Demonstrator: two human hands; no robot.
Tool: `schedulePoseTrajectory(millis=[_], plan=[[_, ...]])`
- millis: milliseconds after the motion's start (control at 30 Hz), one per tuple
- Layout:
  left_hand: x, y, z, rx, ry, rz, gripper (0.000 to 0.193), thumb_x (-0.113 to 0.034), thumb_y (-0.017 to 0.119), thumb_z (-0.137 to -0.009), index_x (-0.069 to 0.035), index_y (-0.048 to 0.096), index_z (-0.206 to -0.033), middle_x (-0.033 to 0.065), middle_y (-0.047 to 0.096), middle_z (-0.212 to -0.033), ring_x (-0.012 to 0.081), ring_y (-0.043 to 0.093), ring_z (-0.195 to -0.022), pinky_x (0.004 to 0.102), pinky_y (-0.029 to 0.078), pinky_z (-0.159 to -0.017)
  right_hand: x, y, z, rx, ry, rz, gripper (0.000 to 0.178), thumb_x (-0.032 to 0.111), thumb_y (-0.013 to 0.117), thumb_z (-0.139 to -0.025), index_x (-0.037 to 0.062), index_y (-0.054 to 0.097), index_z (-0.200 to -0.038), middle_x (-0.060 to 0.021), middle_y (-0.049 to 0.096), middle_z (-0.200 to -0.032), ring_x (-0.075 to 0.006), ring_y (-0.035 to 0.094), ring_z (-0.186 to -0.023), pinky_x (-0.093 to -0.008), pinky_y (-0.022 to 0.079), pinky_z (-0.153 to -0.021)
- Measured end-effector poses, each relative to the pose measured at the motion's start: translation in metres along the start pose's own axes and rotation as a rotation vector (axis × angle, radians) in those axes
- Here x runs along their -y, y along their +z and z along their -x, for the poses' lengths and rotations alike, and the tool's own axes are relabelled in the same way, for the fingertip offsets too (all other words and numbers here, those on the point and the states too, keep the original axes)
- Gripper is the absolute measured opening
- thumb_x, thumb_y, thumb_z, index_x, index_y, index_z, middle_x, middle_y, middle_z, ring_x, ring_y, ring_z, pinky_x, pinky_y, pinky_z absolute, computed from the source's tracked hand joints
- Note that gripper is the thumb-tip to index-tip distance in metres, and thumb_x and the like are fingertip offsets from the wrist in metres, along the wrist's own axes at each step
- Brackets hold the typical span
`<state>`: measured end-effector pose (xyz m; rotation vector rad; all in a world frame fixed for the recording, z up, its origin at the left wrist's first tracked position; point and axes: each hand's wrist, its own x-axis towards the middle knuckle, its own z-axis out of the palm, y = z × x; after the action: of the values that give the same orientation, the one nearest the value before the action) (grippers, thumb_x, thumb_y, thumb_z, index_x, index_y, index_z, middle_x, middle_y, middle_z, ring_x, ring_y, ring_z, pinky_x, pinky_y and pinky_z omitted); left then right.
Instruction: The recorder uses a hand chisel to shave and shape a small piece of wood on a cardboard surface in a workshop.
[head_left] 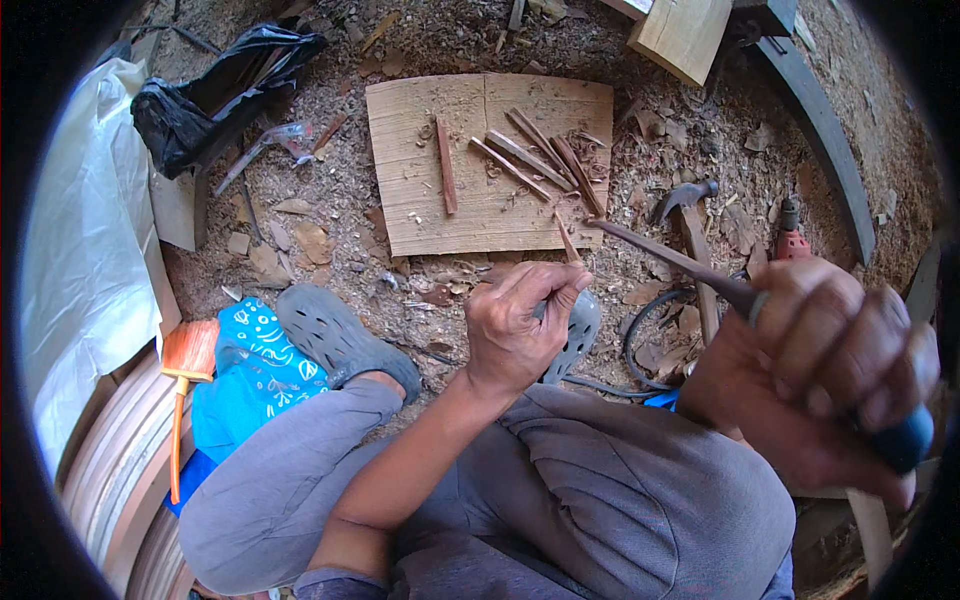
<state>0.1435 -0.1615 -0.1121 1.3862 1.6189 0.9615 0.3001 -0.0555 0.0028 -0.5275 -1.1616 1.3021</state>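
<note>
Pinched in the fingers of my left hand (522, 322) is a thin reddish-brown wooden stick (567, 240), its pointed end directed away from me. My right hand (825, 350) is wrapped round the dark handle of a long, narrow, rusty-brown bladed tool (672, 255), perhaps a chisel. The tool's tip lies beyond the stick and to its right, over the edge of a flat wooden board (420, 115); the two look apart. On the board lie a single reddish wooden strip (446, 165) and a loose group of brown wooden strips (530, 155), with curled shavings around them.
Right of the board are a claw hammer (690, 215) and a red power tool (792, 243) with a black cable (630, 345). An orange-bristled brush (190, 350) rests by blue cloth (255, 345) at left, near white sheeting (95, 250) and a black plastic bag (185, 115). Sawdust and dry leaves cover the ground.
</note>
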Motion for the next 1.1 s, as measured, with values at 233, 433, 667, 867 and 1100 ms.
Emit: schedulePoseTrajectory(millis=[233, 433, 667, 867, 1100], plan=[[0.002, 0.003, 0.000, -0.020, 0.006, -0.017, 0.008, -0.008, 0.081, -0.087, -0.003, 0.074, -0.088, 0.0115, 0.075, -0.082, 0.0244, 0.074, -0.071, 0.0338, 0.057, -0.062, -0.032, 0.009, 0.011, -0.078, 0.049, 0.080, 0.069, 0.083, 0.055, -0.087, 0.0143, 0.054, -0.089, 0.0014, 0.048, -0.058, -0.0085, 0.039, -0.042, -0.0261, 0.027, -0.038], [0.003, 0.004, -0.005, -0.031, 0.028, -0.030, 0.009, -0.008, 0.080, -0.087, -0.005, 0.072, -0.088, 0.0105, 0.074, -0.080, 0.0261, 0.073, -0.069, 0.0350, 0.056, -0.061, -0.064, 0.020, 0.033, -0.258, 0.124, 0.175, 0.062, 0.076, 0.057, -0.093, 0.0143, 0.055, -0.089, 0.0016, 0.049, -0.060, -0.0100, 0.039, -0.042, -0.0294, 0.029, -0.038], [0.000, 0.006, 0.002, -0.017, 0.015, -0.017, 0.010, -0.008, 0.080, -0.087, -0.006, 0.070, -0.086, 0.0090, 0.074, -0.079, 0.0246, 0.074, -0.068, 0.0350, 0.055, -0.060, -0.072, 0.011, 0.033, -0.200, 0.155, 0.107, 0.067, 0.078, 0.054, -0.092, 0.0113, 0.057, -0.094, -0.0005, 0.050, -0.061, -0.0088, 0.036, -0.044, -0.0292, 0.029, -0.037], [-0.004, 0.010, 0.002, 0.000, -0.051, 0.089, 0.012, -0.011, 0.084, -0.086, -0.004, 0.074, -0.088, 0.0109, 0.076, -0.083, 0.0219, 0.074, -0.070, 0.0317, 0.057, -0.061, -0.040, -0.014, 0.015, -0.102, 0.195, -0.035, 0.065, 0.080, 0.058, -0.089, 0.0151, 0.059, -0.095, 0.0023, 0.056, -0.067, -0.0061, 0.046, -0.049, -0.0243, 0.033, -0.042], [0.000, 0.010, 0.001, -0.017, -0.029, 0.062, 0.012, -0.011, 0.083, -0.087, -0.003, 0.074, -0.088, 0.0118, 0.077, -0.084, 0.0210, 0.075, -0.072, 0.0318, 0.058, -0.063, -0.042, -0.001, 0.014, -0.115, 0.174, -0.030, 0.067, 0.082, 0.052, -0.091, 0.0147, 0.056, -0.092, 0.0006, 0.050, -0.063, -0.0084, 0.041, -0.045, -0.0260, 0.032, -0.040]])
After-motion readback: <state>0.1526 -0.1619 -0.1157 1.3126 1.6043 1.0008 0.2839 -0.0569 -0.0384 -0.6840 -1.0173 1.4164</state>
